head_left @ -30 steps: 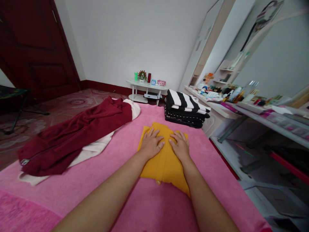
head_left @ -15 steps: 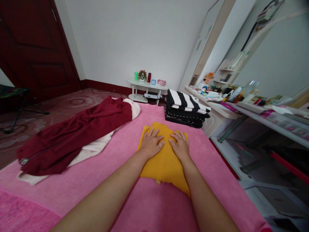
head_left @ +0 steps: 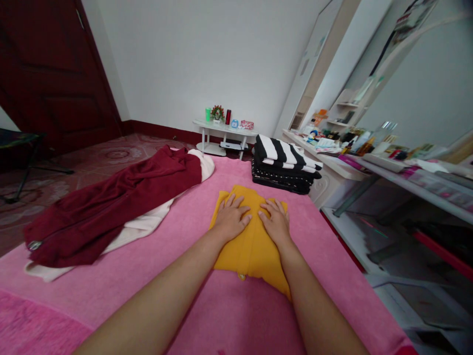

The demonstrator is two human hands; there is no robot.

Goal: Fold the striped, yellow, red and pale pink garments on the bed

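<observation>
A folded yellow garment [head_left: 253,249] lies on the pink bed cover [head_left: 192,296] in the middle of the view. My left hand [head_left: 231,219] rests flat on its upper left part, fingers stretched out. My right hand [head_left: 275,223] lies flat beside it on the upper right part, fingers apart. The two hands nearly touch at the fingertips. Neither hand holds anything.
A dark red garment [head_left: 111,207] lies over a cream one [head_left: 144,228] on the left of the bed. A stack of folded black-and-white striped clothes [head_left: 284,163] sits at the far right corner. A cluttered dressing table [head_left: 369,158] runs along the right; a small white table [head_left: 225,133] stands by the wall.
Both hands stay flat on the yellow garment. The view has shifted slightly; nothing else has moved.
</observation>
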